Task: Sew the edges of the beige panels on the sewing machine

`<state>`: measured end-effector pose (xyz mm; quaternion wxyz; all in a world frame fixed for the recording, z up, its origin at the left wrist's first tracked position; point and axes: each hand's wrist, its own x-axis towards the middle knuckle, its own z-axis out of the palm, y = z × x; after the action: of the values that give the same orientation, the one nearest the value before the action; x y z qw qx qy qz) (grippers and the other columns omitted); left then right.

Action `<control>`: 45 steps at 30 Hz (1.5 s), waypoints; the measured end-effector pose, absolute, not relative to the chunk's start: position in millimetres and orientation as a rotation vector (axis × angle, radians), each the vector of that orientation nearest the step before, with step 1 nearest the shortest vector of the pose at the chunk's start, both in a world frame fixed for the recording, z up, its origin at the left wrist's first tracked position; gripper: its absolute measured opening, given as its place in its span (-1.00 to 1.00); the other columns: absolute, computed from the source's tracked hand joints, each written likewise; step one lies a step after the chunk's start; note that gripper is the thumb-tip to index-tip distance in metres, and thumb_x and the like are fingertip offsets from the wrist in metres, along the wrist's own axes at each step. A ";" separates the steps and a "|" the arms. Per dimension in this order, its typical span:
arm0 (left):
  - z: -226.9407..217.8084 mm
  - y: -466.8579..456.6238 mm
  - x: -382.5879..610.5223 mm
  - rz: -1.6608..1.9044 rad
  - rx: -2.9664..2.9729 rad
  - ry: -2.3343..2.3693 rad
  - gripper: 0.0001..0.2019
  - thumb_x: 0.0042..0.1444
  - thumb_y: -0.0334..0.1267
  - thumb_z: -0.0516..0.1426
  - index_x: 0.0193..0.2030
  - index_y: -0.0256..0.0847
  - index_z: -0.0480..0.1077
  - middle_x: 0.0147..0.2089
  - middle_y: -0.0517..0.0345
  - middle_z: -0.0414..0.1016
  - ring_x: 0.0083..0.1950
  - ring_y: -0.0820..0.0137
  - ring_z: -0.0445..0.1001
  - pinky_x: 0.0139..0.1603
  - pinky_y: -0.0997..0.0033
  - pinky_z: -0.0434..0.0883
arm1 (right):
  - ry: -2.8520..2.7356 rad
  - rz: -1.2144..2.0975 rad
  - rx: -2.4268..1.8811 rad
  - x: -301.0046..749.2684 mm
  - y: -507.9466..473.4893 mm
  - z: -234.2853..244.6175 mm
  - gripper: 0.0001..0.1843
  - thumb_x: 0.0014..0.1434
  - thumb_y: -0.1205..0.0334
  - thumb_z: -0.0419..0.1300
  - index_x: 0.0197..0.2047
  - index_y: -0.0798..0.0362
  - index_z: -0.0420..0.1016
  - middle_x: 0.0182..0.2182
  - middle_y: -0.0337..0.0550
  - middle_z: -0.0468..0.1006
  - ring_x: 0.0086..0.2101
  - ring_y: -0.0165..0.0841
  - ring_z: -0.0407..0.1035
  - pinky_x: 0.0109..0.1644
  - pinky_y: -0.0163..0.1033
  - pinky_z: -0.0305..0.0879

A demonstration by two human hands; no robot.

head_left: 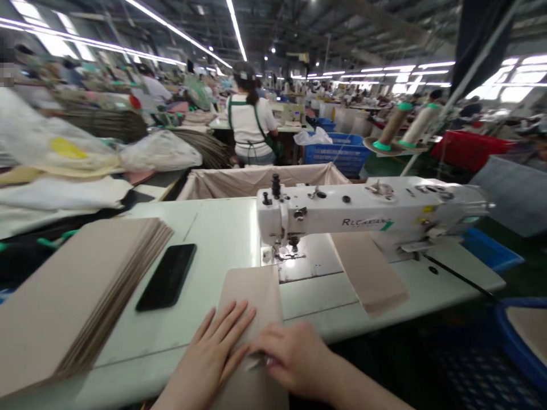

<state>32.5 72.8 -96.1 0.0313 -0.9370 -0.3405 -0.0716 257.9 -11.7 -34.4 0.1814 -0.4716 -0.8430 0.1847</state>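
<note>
A beige strip of material (pixel 252 290) lies on the white table (pixel 222 239), running from the table's front edge toward the needle of a white sewing machine (pixel 367 213). My left hand (pixel 216 350) rests flat on the strip's near end, fingers stretched out. My right hand (pixel 290 356) sits just beside it on the same strip, fingers curled and pinching at the material's edge; a small shiny thing shows under the fingertips, too blurred to name. Under the machine arm lies a second beige piece (pixel 370 270).
A tall stack of beige sheets (pixel 72 296) fills the table's left. A black phone (pixel 167 276) lies beside it. A cloth-lined bin (pixel 256 179) stands behind the table. Blue crates (pixel 521 341) sit at the right. A person in a green apron (pixel 250 122) stands beyond.
</note>
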 end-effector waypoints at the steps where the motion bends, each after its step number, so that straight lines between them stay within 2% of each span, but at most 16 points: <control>1: -93.1 71.1 28.5 -0.210 -2.882 -1.095 -0.39 0.30 -0.01 -0.01 0.43 0.13 -0.14 0.42 0.22 0.02 0.38 0.18 0.13 0.33 0.03 0.15 | -2.357 0.531 -1.424 268.3 9.6 -40.7 -0.69 0.26 0.23 0.12 0.07 -0.08 0.38 -0.04 -0.26 0.51 -0.14 -0.36 0.44 -0.12 -0.26 0.40; 5: -85.6 69.6 29.0 -0.198 -2.896 -1.224 -0.42 0.32 -0.01 -0.03 0.43 0.08 -0.10 0.43 0.17 0.00 0.39 0.19 0.09 0.37 0.04 0.06 | -2.296 0.346 -1.757 296.0 61.8 -60.7 -0.55 0.26 0.31 0.04 0.21 -0.07 0.27 0.17 -0.18 0.38 -0.07 -0.31 0.44 -0.11 -0.24 0.39; 10: -81.0 82.7 40.3 -0.232 -2.967 -1.269 -0.46 0.35 -0.02 -0.06 0.42 0.04 -0.07 0.44 0.16 -0.01 0.42 0.21 0.01 0.39 0.04 0.01 | -2.340 0.164 -1.829 305.3 79.2 -71.4 -0.44 0.26 0.31 -0.03 0.32 -0.11 0.13 0.30 -0.26 0.20 -0.07 -0.31 0.44 -0.19 -0.24 0.43; 17: -70.5 103.9 49.5 -0.284 -3.088 -1.266 -0.41 0.26 0.00 0.06 0.40 0.04 0.03 0.35 0.08 0.14 0.39 0.10 0.03 0.40 -0.10 -0.12 | -2.296 0.106 -1.877 306.4 87.1 -83.0 -0.41 0.26 0.26 -0.04 0.35 -0.21 0.07 0.30 -0.31 0.19 -0.15 -0.31 0.48 -0.24 -0.23 0.45; 22: -67.7 117.6 58.4 -0.229 -3.147 -1.234 -0.31 0.20 0.09 0.09 0.41 0.05 -0.01 0.45 0.11 -0.09 0.45 0.01 -0.16 0.38 -0.15 -0.18 | -2.283 0.095 -1.866 307.5 85.9 -86.3 -0.42 0.27 0.26 -0.02 0.33 -0.26 0.10 0.30 -0.38 0.19 -0.17 -0.33 0.49 -0.28 -0.24 0.45; 33: -68.3 118.3 64.8 -0.254 -3.158 -1.241 -0.32 0.17 0.09 0.11 0.39 0.06 0.04 0.44 0.16 -0.05 0.44 0.08 -0.12 0.41 -0.10 -0.28 | -2.288 0.079 -1.852 307.9 86.0 -87.7 -0.45 0.26 0.24 0.02 0.30 -0.27 0.16 0.29 -0.35 0.21 -0.18 -0.33 0.50 -0.25 -0.24 0.46; 45: -69.5 120.9 63.5 -0.296 -3.187 -1.259 -0.36 0.19 0.05 0.11 0.38 0.07 0.06 0.44 0.17 -0.03 0.45 0.08 -0.11 0.41 -0.10 -0.28 | -2.286 0.073 -1.860 307.6 85.9 -86.6 -0.47 0.28 0.24 0.00 0.30 -0.28 0.16 0.29 -0.38 0.22 -0.16 -0.33 0.49 -0.25 -0.24 0.46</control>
<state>63.5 120.9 -69.5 -0.1485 -0.9164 -0.3618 -0.0851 307.6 85.9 -86.6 0.0965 -0.6280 -0.7718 0.0245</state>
